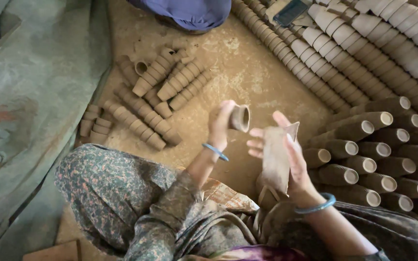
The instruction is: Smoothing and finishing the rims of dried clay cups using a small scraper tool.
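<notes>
We hold one small clay cup (pixel 240 118) sideways in our closed left hand (pixel 218 124), mouth facing the cloth (pixel 276 159) draped over our half-open right hand (pixel 286 154).

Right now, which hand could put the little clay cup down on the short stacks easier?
Probably the left hand: it already holds the clay cup, nearest the short stacks. The right hand holds a cloth.

A small brown clay cup (pixel 240 118) and a dusty tan cloth (pixel 275 159) are seen; blue bangles (pixel 215 151) are worn.
</notes>
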